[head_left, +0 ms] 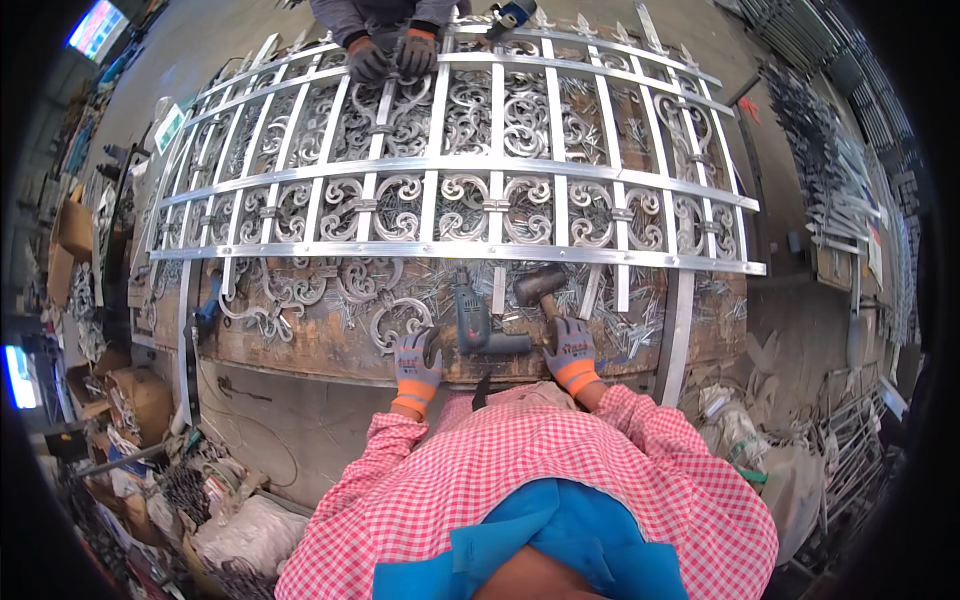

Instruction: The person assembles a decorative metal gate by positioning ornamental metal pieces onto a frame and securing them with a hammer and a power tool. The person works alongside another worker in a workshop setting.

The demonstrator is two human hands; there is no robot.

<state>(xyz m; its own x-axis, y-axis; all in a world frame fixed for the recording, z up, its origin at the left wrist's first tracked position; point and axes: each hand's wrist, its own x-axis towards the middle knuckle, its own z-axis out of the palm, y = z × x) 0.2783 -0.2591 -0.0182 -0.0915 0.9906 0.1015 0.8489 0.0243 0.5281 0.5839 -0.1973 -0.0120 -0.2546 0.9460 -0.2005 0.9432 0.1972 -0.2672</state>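
My left hand (417, 362), in a grey and orange work glove, rests at the table's near edge with its fingers stretched out. It is just below a scroll-shaped metal ornament (392, 322) and holds nothing I can see. A dark grey power drill (474, 318) lies between my hands. My right hand (571, 358), gloved alike, is closed over the handle of a hammer (540, 286); its dark head lies on the table, and most of the handle is hidden. Beyond both hands lies a silver metal fence panel (430, 250) with scrollwork between its bars.
A co-worker's dark gloved hands (392, 58) touch the panel's far side, near another power tool (510, 17). Loose screws or nails cover the wooden table (330, 352). Metal parts (835, 190) are stacked at right. Boxes (140, 405) and bags (250, 535) crowd the left floor.
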